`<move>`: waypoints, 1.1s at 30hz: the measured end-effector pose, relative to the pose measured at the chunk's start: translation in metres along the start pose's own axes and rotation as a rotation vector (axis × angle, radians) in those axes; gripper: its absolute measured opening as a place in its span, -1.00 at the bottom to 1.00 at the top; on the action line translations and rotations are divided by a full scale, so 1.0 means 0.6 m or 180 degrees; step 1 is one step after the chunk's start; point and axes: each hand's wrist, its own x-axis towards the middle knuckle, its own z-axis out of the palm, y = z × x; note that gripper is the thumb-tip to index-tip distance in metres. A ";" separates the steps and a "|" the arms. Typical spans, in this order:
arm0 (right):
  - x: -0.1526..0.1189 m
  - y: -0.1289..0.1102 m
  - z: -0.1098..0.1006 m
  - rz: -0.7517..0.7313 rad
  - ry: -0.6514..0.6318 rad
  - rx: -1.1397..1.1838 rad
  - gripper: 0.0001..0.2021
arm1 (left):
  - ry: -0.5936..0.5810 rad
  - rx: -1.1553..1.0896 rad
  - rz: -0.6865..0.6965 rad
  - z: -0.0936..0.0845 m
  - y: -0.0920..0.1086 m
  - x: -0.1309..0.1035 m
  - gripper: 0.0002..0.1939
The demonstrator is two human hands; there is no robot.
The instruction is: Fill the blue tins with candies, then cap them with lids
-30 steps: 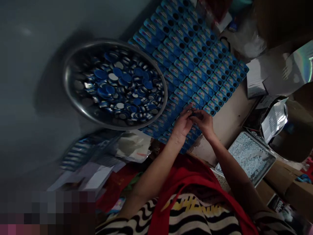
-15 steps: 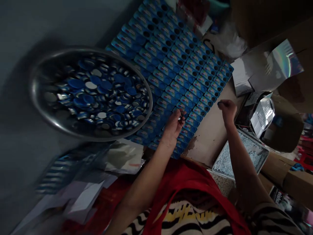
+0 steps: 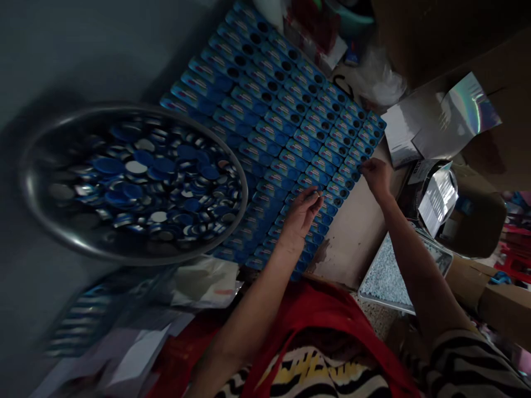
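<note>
Blue printed cards (image 3: 271, 132) lie in close rows on the table. Many at the far and right sides bear a dark round disc (image 3: 293, 118) at one end; others show a bare blue circle. Above the near rows, my left hand (image 3: 302, 215) is closed, with a small thing, partly hidden, at its fingertips. My right hand (image 3: 377, 179) pinches at the right edge of the rows, its fingertips at a card's end; what they hold is too small to make out. To the left, a large metal bowl (image 3: 31, 193) holds many blue and silvery round pieces (image 3: 155, 166).
A metal tray (image 3: 367, 296) of pale blue pellets sits below my right forearm. Right of the table are cardboard boxes (image 3: 487, 221) and shiny sheets (image 3: 442, 124). Plastic bags (image 3: 379, 83) lie at the back. Papers and wrappers (image 3: 203, 282) lie below the bowl.
My right hand has moved left to the edge of the card rows. My left hand has shifted slightly right, its fingers turned. The view has shifted, with the bowl lower and further left.
</note>
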 end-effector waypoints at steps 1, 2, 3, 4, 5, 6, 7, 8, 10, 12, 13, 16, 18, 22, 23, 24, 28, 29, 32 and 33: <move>-0.005 0.000 0.005 0.0007 -0.0079 -0.0045 -0.82 | 0.0000 0.0013 0.0004 0.003 0.002 0.003 -0.78; -0.010 0.001 0.010 0.0014 -0.0141 -0.0112 -0.81 | -0.0021 0.0030 -0.0003 0.008 0.003 0.006 -0.78; -0.015 0.001 0.014 0.0016 -0.0177 -0.0190 -0.80 | -0.0053 0.0049 -0.0017 0.012 0.004 0.008 -0.79; -0.018 0.001 0.018 0.0018 -0.0188 -0.0257 -0.80 | -0.0089 0.0065 -0.0029 0.017 0.004 0.011 -0.79; -0.020 0.001 0.019 0.0026 -0.0171 -0.0293 -0.79 | -0.0125 0.0084 -0.0033 0.021 0.005 0.014 -0.79; -0.019 0.001 0.019 0.0047 -0.0129 -0.0287 -0.79 | -0.0154 0.0109 -0.0031 0.025 0.005 0.017 -0.79; -0.017 0.001 0.016 0.0074 -0.0064 -0.0244 -0.80 | -0.0178 0.0140 -0.0026 0.029 0.004 0.020 -0.79; -0.012 0.001 0.011 0.0112 0.0023 -0.0187 -0.80 | -0.0193 0.0165 -0.0021 0.031 0.005 0.023 -0.79; 0.002 0.002 0.000 0.0194 0.0179 -0.0093 -0.82 | -0.0206 0.0190 -0.0028 0.035 0.005 0.028 -0.80; 0.016 0.003 -0.008 0.0247 0.0187 -0.0065 -0.84 | -0.0193 0.0167 -0.0044 0.039 0.008 0.032 -0.81; 0.021 0.004 -0.009 0.0255 0.0122 -0.0067 -0.86 | -0.0188 0.0152 -0.0046 0.041 0.009 0.034 -0.81; 0.031 0.007 -0.001 0.0226 -0.0138 -0.0127 -0.90 | -0.0212 0.0219 -0.0051 0.050 0.014 0.034 -0.75; 0.036 0.012 0.007 0.0213 -0.0148 -0.0271 -0.94 | -0.0262 0.0358 -0.0015 0.055 0.016 0.033 -0.68; 0.062 0.026 0.013 0.0478 -0.0204 -0.0700 -0.77 | -0.0320 0.0566 0.0042 0.061 0.010 0.043 -0.60; 0.072 0.030 0.012 0.0555 -0.0307 -0.0780 -0.72 | -0.0315 0.0566 0.0013 0.062 0.007 0.047 -0.60; 0.081 0.032 0.011 0.0603 -0.0418 -0.0835 -0.68 | -0.0301 0.0550 -0.0022 0.063 0.003 0.051 -0.61; 0.107 0.028 0.007 0.0586 -0.0517 -0.0770 -0.62 | -0.0321 0.0496 -0.0104 0.079 -0.006 0.059 -0.70; 0.107 0.023 0.005 0.0543 -0.0459 -0.0705 -0.61 | -0.0349 0.0475 -0.0111 0.085 -0.008 0.057 -0.73; 0.088 0.000 -0.001 0.0363 -0.0391 -0.0668 -0.65 | -0.0381 0.0406 -0.0103 0.098 -0.008 0.050 -0.82; 0.072 -0.008 -0.003 0.0248 -0.0409 -0.0652 -0.72 | -0.0364 0.0413 -0.0108 0.099 -0.008 0.048 -0.83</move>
